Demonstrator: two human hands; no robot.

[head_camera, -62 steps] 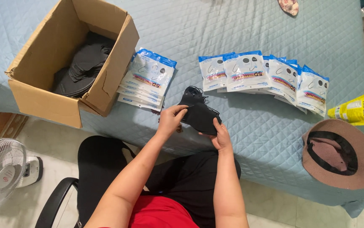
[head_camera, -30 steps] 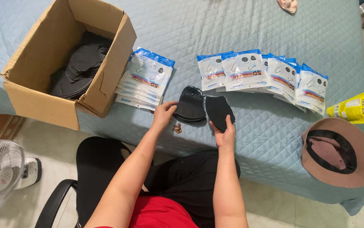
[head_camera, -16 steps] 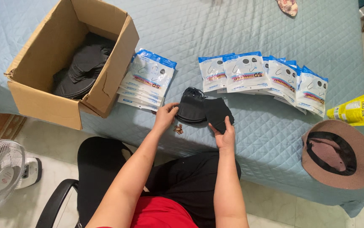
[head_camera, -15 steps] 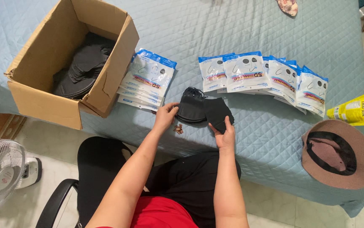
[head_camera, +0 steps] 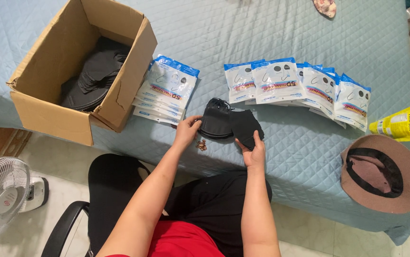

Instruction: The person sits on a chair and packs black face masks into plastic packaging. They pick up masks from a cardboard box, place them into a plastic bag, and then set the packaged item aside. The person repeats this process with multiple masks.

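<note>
While the person sits at the edge of a bed (head_camera: 281,28) covered in a pale blue quilt, both hands work on a small pile of black face masks (head_camera: 228,123) lying near the bed's front edge. The left hand (head_camera: 187,132) grips the left side of the pile, fingers curled onto it. The right hand (head_camera: 253,151) pinches one mask at the right of the pile, thumb on top and fingers under. A tiny brown thing (head_camera: 201,144), too small to identify, lies on the quilt between the hands. Just left of the pile sits a stack of flat blue-and-white packets (head_camera: 167,90), and behind it a second row of packets (head_camera: 300,85) fans out to the right. An open cardboard box (head_camera: 48,114) at the left corner holds more black masks. A brown hat (head_camera: 383,173) lies brim up at the right, near a yellow bag (head_camera: 404,124). A white fan (head_camera: 0,200) stands on the floor.
</note>
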